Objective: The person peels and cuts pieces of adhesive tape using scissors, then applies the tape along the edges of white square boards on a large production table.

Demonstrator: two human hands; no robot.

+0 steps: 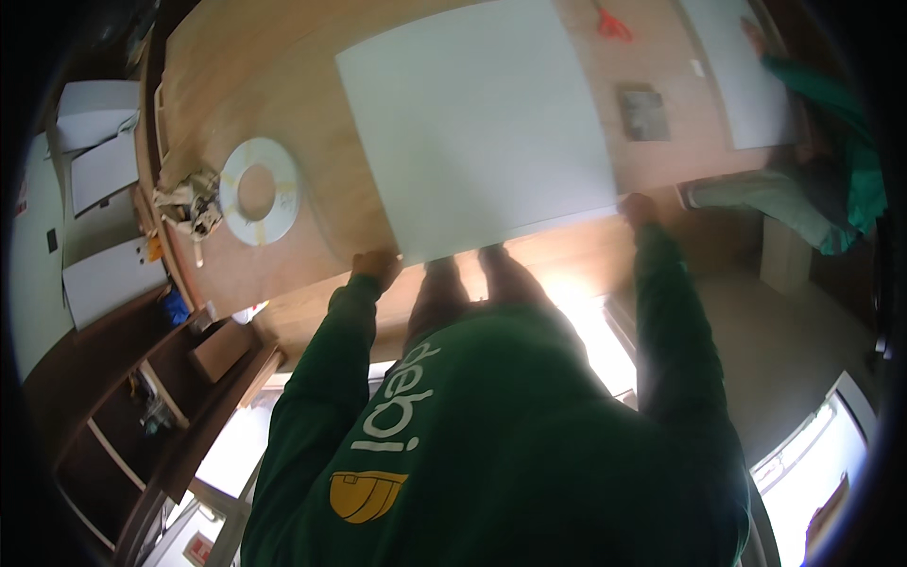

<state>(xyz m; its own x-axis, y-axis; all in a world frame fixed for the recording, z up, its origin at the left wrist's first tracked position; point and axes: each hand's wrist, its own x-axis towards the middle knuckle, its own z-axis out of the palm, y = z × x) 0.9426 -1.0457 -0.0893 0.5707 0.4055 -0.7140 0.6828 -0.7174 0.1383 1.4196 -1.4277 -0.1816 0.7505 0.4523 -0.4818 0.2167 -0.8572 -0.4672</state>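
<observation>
A large white panel (pixel 482 123) lies on a wooden table, its near edge reaching the table's front edge. My left hand (pixel 378 268) is closed at the panel's near left corner. At the near right corner my right hand (pixel 640 209) is closed on the panel's edge. The fingertips of both hands are partly hidden. Both forearms are in green sleeves.
A roll of white edging tape (pixel 231 194) lies left on the table (pixel 331 142), beside crumpled brown paper (pixel 192 203). Red-handled scissors (pixel 613 25) and a grey block (pixel 645 114) lie right of the panel. Farther right, a person in a green sleeve (pixel 822 85) reaches over another white panel (pixel 742 71).
</observation>
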